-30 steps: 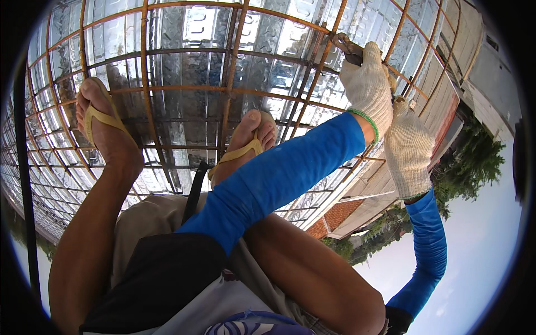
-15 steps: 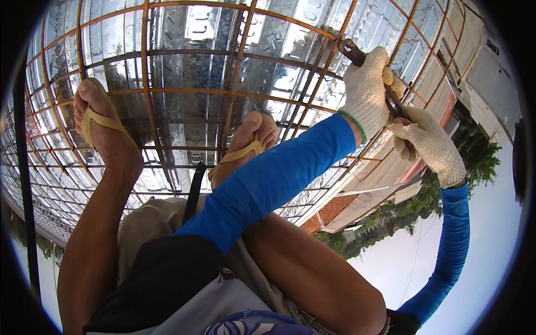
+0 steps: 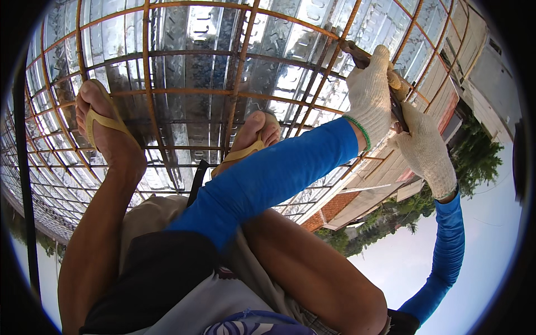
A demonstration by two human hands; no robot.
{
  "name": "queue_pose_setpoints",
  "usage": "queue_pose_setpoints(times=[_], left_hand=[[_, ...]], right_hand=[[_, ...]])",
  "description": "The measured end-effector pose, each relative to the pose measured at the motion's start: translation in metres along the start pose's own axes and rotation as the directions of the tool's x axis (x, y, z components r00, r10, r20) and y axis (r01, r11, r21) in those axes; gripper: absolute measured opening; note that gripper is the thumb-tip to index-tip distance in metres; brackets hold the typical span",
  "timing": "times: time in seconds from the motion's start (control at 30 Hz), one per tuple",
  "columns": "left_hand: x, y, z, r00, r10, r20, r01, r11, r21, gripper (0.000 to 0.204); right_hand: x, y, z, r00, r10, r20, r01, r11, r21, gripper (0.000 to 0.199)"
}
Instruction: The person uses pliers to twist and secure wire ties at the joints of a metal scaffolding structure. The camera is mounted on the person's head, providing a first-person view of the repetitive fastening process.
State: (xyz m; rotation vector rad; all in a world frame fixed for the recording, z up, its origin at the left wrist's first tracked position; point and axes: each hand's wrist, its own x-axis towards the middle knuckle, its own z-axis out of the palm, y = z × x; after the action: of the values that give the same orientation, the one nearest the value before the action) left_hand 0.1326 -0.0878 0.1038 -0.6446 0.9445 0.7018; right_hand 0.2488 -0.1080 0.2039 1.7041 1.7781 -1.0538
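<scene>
My left hand (image 3: 369,89), in a white knit work glove with a green cuff edge, is wrapped round dark metal pincers (image 3: 355,54). The jaws stick out past the fingers, right beside a rusty rebar crossing (image 3: 339,38). On the lower end of the same tool, my right hand (image 3: 425,145), gloved too, is closed about the handles. Part of the handles shows between the two gloves. The fingers of the right hand are partly hidden, and whether the jaws touch the bar I cannot tell.
A rusty rebar grid (image 3: 146,72) lies over shiny ribbed metal decking (image 3: 201,72). My feet, in yellow flip-flops (image 3: 111,124), stand on it. At the right the deck's edge drops toward wooden boards (image 3: 368,204), a brick patch (image 3: 335,209) and trees (image 3: 474,145).
Both hands have shifted slightly. The right hand has come inward and up, closer to the left one, and its fingers have closed on the handles. The jaws stay by the same crossing.
</scene>
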Motion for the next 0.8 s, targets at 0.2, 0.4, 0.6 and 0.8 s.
queue_pose_setpoints(times=[0.2, 0.4, 0.6, 0.8], left_hand=[[0.028, -0.003, 0.002, 1.0, -0.016, 0.002, 0.017, 0.995, -0.103, 0.037], [0.014, 0.006, 0.019, 0.971, -0.001, -0.24, 0.008, 1.0, 0.028, 0.032], [0.016, 0.001, -0.002, 0.981, 0.086, -0.173, -0.054, 0.982, 0.183, 0.038], [0.016, 0.005, -0.01, 0.989, 0.024, 0.145, -0.014, 0.997, -0.07, 0.035]], right_hand=[[0.015, -0.001, -0.032, 0.81, 0.24, 0.535, -0.581, 0.451, 0.677, 0.025], [-0.003, 0.016, 0.019, 0.992, 0.059, -0.115, -0.062, 0.998, -0.025, 0.038], [0.013, -0.011, -0.006, 0.865, 0.436, 0.246, -0.497, 0.812, 0.306, 0.028], [0.029, -0.02, -0.048, 0.659, 0.405, 0.634, -0.75, 0.416, 0.513, 0.016]])
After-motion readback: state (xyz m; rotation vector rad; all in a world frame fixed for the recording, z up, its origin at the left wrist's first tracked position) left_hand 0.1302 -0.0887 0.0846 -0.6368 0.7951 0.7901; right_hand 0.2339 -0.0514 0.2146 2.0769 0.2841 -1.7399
